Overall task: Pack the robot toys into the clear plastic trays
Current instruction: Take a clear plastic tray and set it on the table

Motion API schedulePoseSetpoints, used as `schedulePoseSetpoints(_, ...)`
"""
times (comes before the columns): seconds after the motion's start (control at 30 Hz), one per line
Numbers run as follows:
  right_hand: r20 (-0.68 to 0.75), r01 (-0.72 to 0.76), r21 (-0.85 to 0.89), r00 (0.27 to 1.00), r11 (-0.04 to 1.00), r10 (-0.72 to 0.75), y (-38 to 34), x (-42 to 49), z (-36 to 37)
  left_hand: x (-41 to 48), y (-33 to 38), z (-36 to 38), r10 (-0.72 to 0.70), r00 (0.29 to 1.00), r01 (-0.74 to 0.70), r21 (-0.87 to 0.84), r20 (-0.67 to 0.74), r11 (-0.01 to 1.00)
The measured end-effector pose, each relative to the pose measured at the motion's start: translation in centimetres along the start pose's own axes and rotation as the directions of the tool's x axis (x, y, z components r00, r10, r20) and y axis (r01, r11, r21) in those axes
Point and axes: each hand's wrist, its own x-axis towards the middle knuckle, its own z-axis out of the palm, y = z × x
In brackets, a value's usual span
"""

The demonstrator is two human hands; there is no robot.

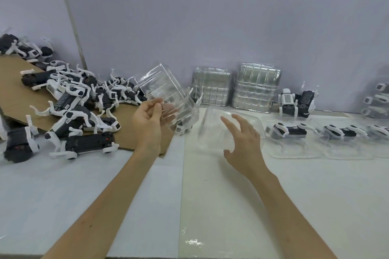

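The left hand point(147, 124) pinches a tilted tray point(166, 88) by its edge, raised beside the toy pile point(80, 99). The right hand point(244, 143) hovers open, fingers spread, over a second tray point(212, 126) lying on the table point(210, 195). Risk: the thin edge grip slips or flexes, dropping the tray; spread fingers may knock the second tray askew.

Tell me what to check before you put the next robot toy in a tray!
1. The left hand grips the held tray: ok.
2. The held tray lies flat: not ok, it is lifted and tilted.
3. The right hand is free: ok, fingers spread, holding nothing.
4. The tray on table is empty: ok.
5. Loose robot toys are piled at left: ok.
6. The held tray is a single one: cannot tell.
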Motion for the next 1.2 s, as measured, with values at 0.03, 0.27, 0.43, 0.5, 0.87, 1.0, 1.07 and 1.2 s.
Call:
schedulePoseSetpoints(0.03,0.023,-0.001,-0.006,1.0,1.0,0.001,-0.2,-0.1,0.1,0.0,0.0,0.0,-0.003,1.0,0.003,0.0,0.002,1.0)
schedulePoseSetpoints(0.27,-0.259,-0.021,0.291,0.961,0.956,0.1,-2.0,-0.3,-0.1,-0.2,0.1,0.4,-0.053,0.996,0.058,-0.076,0.07,0.995)
schedulePoseSetpoints(0.43,0.315,-0.285,0.095,0.918,0.954,0.243,-0.5,-0.2,0.9,-0.3,0.0,0.3,-0.143,0.962,0.176,-0.126,0.233,0.976)
schedulePoseSetpoints(0.5,0.272,-0.317,0.237,0.929,0.918,0.251,-0.4,0.0,0.7,-0.3,-0.5,0.3,-0.181,0.94,0.219,-0.105,0.288,0.97)
schedulePoseSetpoints(0.87,-0.046,-0.04,0.796,0.991,0.605,0.125,-3.3,-0.6,-1.7,-2.4,-2.7,1.4,-0.229,0.82,0.222,0.077,0.524,0.972)
schedulePoseSetpoints(1.0,-0.132,0.045,0.712,0.989,0.7,0.07,-3.3,-0.5,-1.2,-3.3,-3.1,1.6,-0.205,0.827,0.179,0.1,0.524,0.979)
schedulePoseSetpoints(1.07,-0.127,0.031,0.712,0.988,0.701,0.085,-3.2,-0.5,-1.1,-3.4,-3.0,1.6,-0.194,0.843,0.167,0.097,0.501,0.981)
schedulePoseSetpoints(1.2,-0.119,0.009,0.713,0.987,0.701,0.109,-3.5,-0.5,-0.8,-3.3,-3.2,1.5,-0.179,0.866,0.144,0.109,0.467,0.984)
